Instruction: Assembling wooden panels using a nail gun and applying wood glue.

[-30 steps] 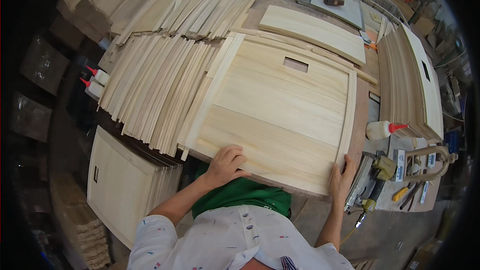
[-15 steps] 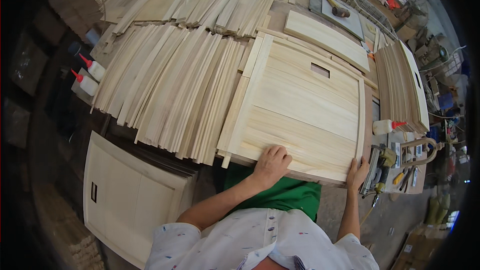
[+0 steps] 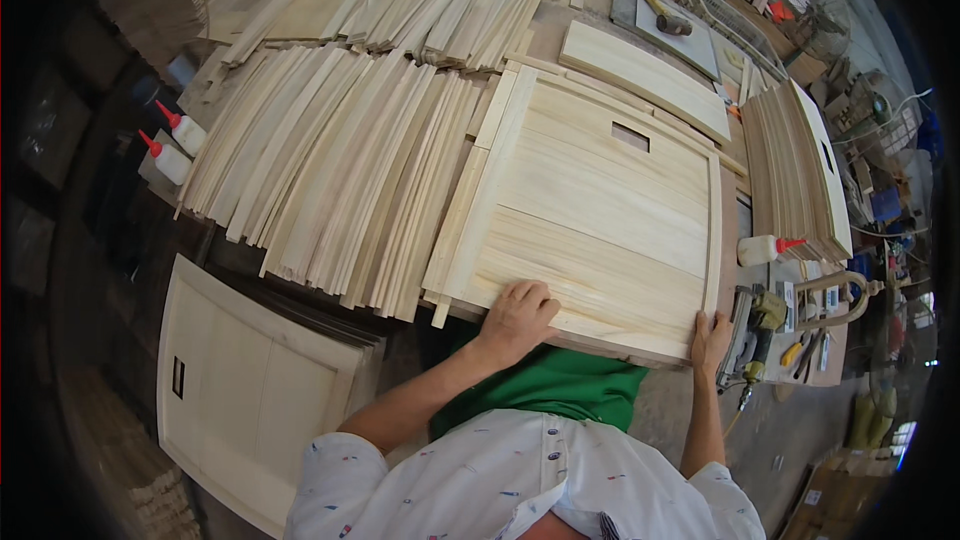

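A pale wooden panel (image 3: 600,210) with a small rectangular cut-out near its far edge lies before me on the bench. Light strips run along its left, right and far sides. My left hand (image 3: 520,318) is closed over the near edge, left of its middle, with fingers curled on top. At the near right corner, my right hand (image 3: 711,338) grips the panel's side, thumb and fingers about the edge strip. What lies beneath the near edge is hidden.
Many thin wooden strips (image 3: 330,170) lie left of the panel. A finished-looking panel stack (image 3: 245,380) stands lower left. To the right are a glue bottle (image 3: 762,250), a nail gun (image 3: 755,325) and stacked boards (image 3: 795,170). A mallet (image 3: 672,22) lies at the back.
My left hand has slid slightly left along the panel's near edge. My right hand stays at the corner. The whole view has shifted a little.
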`<state>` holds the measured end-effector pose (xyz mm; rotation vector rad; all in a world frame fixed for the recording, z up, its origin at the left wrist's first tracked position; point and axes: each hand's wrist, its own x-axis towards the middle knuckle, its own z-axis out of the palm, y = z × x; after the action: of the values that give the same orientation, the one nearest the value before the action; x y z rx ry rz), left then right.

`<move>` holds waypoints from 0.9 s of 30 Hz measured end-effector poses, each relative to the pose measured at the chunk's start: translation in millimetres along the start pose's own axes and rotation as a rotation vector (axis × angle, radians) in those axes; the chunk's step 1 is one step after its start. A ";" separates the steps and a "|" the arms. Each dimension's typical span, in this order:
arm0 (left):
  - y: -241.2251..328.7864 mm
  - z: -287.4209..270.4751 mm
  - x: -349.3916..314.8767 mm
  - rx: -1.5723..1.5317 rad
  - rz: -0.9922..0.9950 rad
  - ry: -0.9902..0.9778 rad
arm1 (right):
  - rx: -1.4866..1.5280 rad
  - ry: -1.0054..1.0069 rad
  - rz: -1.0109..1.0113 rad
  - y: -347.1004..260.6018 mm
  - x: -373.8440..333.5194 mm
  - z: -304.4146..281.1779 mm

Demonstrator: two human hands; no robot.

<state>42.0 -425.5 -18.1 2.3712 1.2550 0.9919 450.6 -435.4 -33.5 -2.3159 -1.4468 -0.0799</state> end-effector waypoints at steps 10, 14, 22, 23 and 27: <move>16.4 -18.9 12.3 0.032 0.023 -0.052 | 0.283 -0.227 0.082 -7.2 21.6 -45.4; 26.4 -47.5 30.7 -0.003 -0.042 -0.006 | 0.427 -0.286 0.045 -18.9 35.7 -71.5; -60.5 -96.3 53.8 -0.368 -0.866 -0.001 | 0.378 -0.370 0.087 -39.5 44.4 -82.3; -60.2 -100.1 58.6 -0.540 -0.919 -0.075 | 0.379 -0.379 0.082 -34.6 43.2 -80.1; -70.5 -76.3 57.1 -0.444 -0.946 -0.004 | 0.325 -0.350 0.035 -28.7 35.8 -71.6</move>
<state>-31.7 -343.4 25.1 1.2007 1.6658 0.8028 453.7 -420.5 50.1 -2.1534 -1.4474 0.5542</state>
